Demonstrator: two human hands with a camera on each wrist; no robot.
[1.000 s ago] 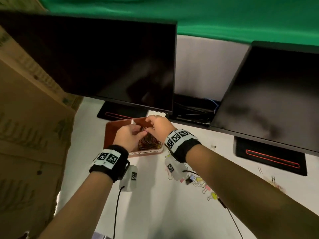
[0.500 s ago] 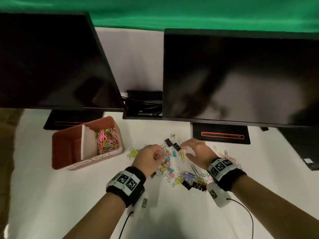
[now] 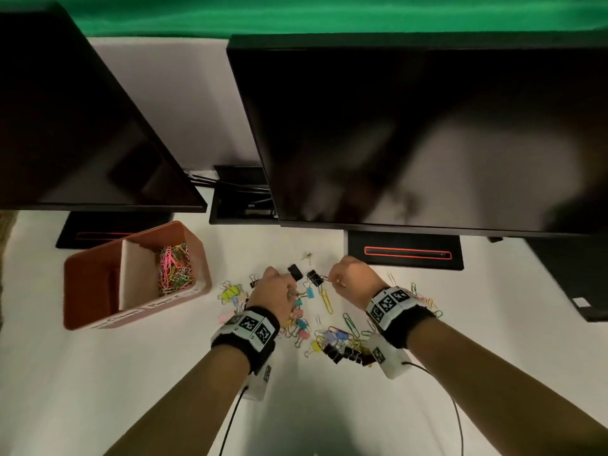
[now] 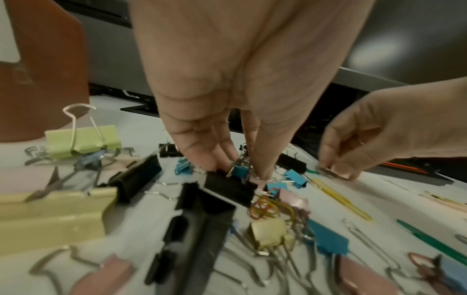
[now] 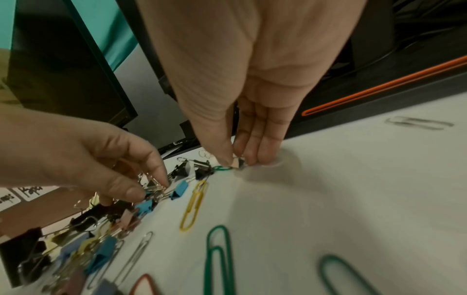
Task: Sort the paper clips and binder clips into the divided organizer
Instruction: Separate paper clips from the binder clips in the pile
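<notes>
bare forearms, no sleeves. behind the fingers, each wrist wears a black band point(image 3: 245, 337) faced with white black-patterned marker squares. a white camera block point(image 3: 388, 360) trailing thin black cable hangs beneath.

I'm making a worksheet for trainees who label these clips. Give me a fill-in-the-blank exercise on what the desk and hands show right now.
1. The paper clips already in the organizer lie in its ____ compartment.
2. The right hand pinches the end of a ____ paper clip.
3. The left hand reaches into a heap of ____ clips.
4. The long paper clip lying between the two hands is ____.

Missing words: right; green; binder; yellow
</notes>
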